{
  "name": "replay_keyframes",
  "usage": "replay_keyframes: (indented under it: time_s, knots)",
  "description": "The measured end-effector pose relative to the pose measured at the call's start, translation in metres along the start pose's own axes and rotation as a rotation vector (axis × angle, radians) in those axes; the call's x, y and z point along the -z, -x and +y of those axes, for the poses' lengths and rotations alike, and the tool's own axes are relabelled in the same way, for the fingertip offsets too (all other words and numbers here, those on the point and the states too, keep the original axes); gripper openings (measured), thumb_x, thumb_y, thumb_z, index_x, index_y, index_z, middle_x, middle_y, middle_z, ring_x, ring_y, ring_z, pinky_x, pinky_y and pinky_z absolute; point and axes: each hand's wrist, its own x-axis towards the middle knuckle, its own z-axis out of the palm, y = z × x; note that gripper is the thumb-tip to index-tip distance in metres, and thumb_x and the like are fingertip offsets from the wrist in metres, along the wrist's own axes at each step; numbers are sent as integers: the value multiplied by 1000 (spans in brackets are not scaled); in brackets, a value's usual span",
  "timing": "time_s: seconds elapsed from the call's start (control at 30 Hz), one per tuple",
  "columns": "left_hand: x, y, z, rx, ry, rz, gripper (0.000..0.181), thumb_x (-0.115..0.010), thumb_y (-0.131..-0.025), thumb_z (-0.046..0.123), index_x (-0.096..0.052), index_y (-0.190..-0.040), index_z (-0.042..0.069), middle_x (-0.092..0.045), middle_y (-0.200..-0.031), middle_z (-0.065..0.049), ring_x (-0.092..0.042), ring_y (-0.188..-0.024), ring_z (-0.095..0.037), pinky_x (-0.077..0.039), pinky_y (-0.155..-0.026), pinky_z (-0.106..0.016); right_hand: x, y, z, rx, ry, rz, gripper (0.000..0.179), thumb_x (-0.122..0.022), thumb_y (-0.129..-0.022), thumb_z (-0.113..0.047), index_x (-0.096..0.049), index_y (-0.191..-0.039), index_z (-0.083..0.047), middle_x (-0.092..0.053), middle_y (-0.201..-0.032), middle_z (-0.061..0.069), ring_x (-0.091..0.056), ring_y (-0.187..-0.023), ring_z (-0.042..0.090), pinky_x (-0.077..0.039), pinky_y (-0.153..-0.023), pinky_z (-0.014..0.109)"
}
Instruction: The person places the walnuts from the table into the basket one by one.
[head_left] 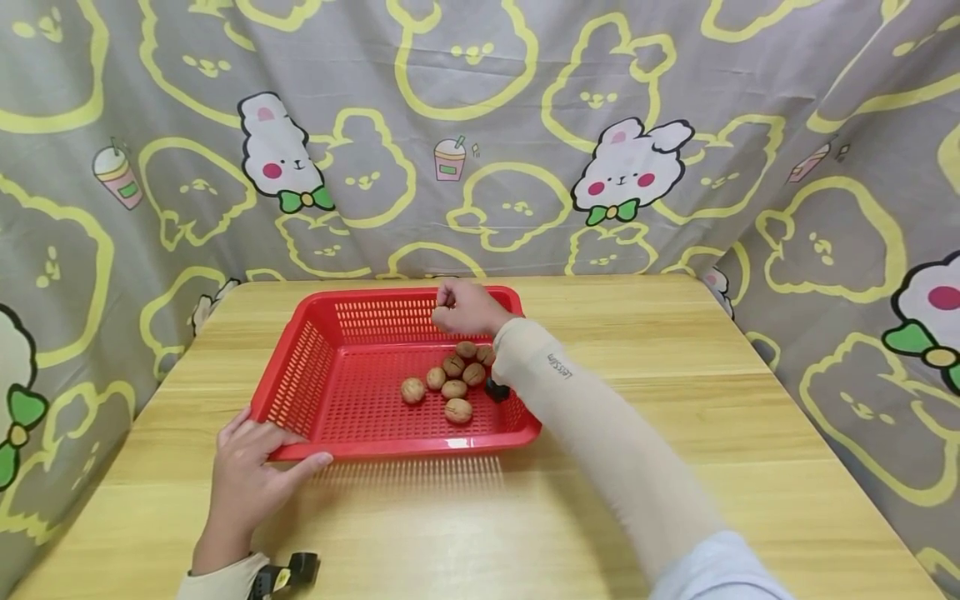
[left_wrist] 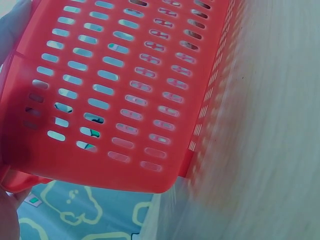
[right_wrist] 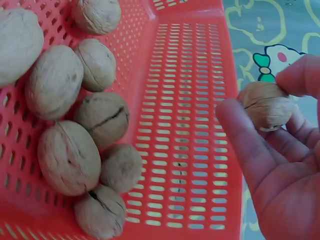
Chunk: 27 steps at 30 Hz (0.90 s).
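A red plastic basket (head_left: pixel 360 400) with slotted walls sits on the table. My left hand (head_left: pixel 251 471) grips its near left corner, thumb along the front rim. In the left wrist view only parts of that hand show beside the basket wall (left_wrist: pixel 100 165). Over the basket's far right part, my right hand (head_left: pixel 468 308) is raised. It pinches a walnut (right_wrist: pixel 267 105) between thumb and fingers, as the right wrist view shows. Several other walnuts (head_left: pixel 453 389) lie in the right half of the basket, some touching each other.
The wooden table (head_left: pixel 675 375) extends to both sides of the basket and in front of it. A grey cloth (head_left: pixel 510 83) with cartoon animals hangs behind the table and at its sides. A small black device (head_left: pixel 288 573) is on the left wrist.
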Motion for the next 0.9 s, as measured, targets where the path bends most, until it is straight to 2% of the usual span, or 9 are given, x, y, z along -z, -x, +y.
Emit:
replay_keyframes:
  time_s: [0.13, 0.3, 0.43, 0.63, 0.8, 0.9]
  knots:
    - [0, 1, 0, 20, -4, -11, 35, -94, -53, 35, -70, -68, 16, -67, -69, -1, -58, -78, -27, -28, -103, -55, -9, -5, 1, -25, 60, -42, 7, -54, -88, -8, -50, -94, -6, -52, -76, 4, -45, -62, 14, -39, -63, 26]
    - [-1, 1, -2, 18, -1, -9, 35, -94, -53, 35, -70, -68, 16, -67, -68, 0, -58, -77, -27, -28, -103, -55, -23, -10, 3, -44, 137, -99, 9, -59, -92, -9, -53, -98, -9, -57, -85, 4, -48, -73, 16, -41, -66, 27]
    - [-1, 1, -3, 3, -1, -2, 35, -93, -53, 37, -69, -68, 17, -66, -68, 1, -58, -76, -26, -29, -102, -55, -33, -15, 8, -18, 251, -149, 7, -60, -94, -10, -57, -100, -12, -60, -89, 4, -52, -77, 18, -44, -68, 28]
    - [-1, 2, -3, -2, 2, -1, 35, -93, -54, 39, -69, -68, 17, -67, -69, 0, -58, -77, -27, -28, -103, -54, -45, -19, 10, -6, 418, -243, 20, -57, -98, -16, -62, -117, -12, -60, -102, 0, -54, -90, 14, -46, -79, 27]
    - [-1, 1, -3, 4, 8, -7, 35, -93, -54, 38, -69, -69, 16, -68, -70, -1, -60, -80, -30, -27, -104, -55, -49, -14, 6, -12, 438, -291, 22, -55, -99, -16, -65, -118, -13, -62, -103, 0, -56, -92, 13, -47, -81, 26]
    - [-1, 1, -3, 9, 12, -7, 35, -93, -53, 36, -70, -70, 16, -69, -72, -3, -61, -82, -32, -27, -104, -55, -50, -11, 5, -57, 423, -308, 19, -58, -98, -17, -67, -115, -14, -63, -98, 0, -57, -87, 14, -48, -78, 26]
